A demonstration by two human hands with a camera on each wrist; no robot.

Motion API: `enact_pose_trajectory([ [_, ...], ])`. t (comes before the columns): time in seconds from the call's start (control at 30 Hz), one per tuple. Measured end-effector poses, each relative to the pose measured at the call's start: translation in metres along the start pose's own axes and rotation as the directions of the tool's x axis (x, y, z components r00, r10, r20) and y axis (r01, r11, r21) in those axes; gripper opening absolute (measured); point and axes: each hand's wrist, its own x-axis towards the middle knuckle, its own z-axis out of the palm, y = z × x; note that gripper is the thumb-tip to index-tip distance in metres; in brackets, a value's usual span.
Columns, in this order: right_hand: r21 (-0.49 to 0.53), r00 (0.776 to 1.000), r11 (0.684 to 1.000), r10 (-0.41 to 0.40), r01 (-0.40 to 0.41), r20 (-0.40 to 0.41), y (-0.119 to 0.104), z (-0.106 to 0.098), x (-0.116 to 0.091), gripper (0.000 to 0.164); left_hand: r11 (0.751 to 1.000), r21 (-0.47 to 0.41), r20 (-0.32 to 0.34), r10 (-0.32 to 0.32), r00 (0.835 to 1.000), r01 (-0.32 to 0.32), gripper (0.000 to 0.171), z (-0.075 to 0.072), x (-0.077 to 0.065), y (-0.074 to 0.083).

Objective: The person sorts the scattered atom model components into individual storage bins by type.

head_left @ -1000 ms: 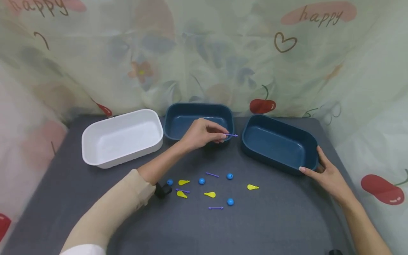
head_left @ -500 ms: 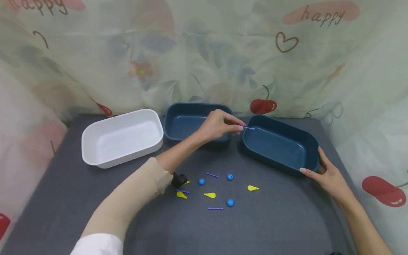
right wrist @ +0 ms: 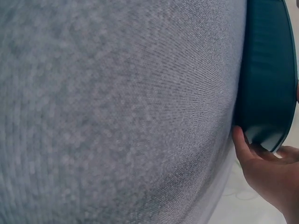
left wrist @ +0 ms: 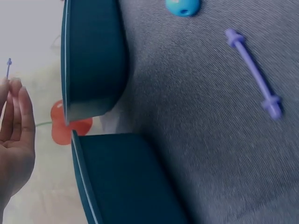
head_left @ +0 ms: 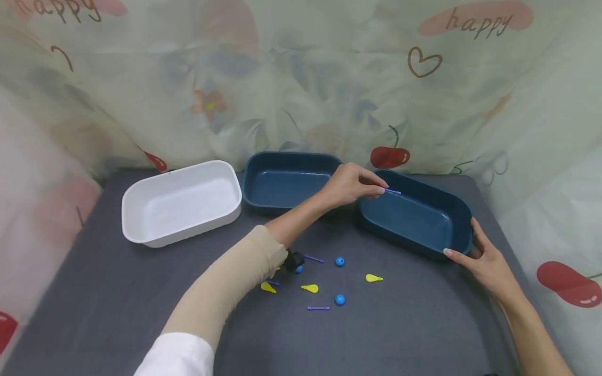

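I have my left hand (head_left: 351,185) pinching a purple rod (head_left: 392,191) over the rightmost navy tub (head_left: 414,213), unreleased; my right hand (head_left: 490,267) grips that tub; blue beads (head_left: 339,299), yellow teardrops (head_left: 310,288), other rods (head_left: 318,308) lie loose, so plenty seems left

Across the table (head_left: 400,329), the left tub (head_left: 178,203), middle tub (head_left: 287,183) and right tub (head_left: 414,216) stand in a row before the curtain (head_left: 305,94). On this side of them lie beads (head_left: 339,300), rods (head_left: 318,308) and bulb-shaped pieces (head_left: 310,288). The left hand (head_left: 355,185) holds another rod (head_left: 392,191) over the right tub's left end; the right hand (head_left: 489,269) grips its near right corner.
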Motion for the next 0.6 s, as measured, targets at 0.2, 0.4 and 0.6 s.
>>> enact_pose_trajectory([
  [0.2, 0.007, 1.0, 1.0, -0.007, 0.007, -0.004, -0.001, -0.001, 0.002, 0.1, 1.0, 0.001, 0.003, -0.02, 1.0, 0.02, 0.021, 0.006, 0.014, -0.004],
  [0.4, 0.005, 1.0, 1.0, 0.001, -0.002, 0.007, 0.002, 0.002, 0.001, 0.1, 0.998, -0.043, -0.008, -0.056, 0.998, 0.056, 0.02, 0.017, 0.024, -0.008],
  [0.6, -0.001, 1.0, 1.0, -0.01, 0.01, -0.005, 0.004, 0.0, 0.0, 0.099, 0.994, -0.092, -0.004, -0.067, 0.998, 0.066, 0.019, 0.031, 0.036, -0.008],
])
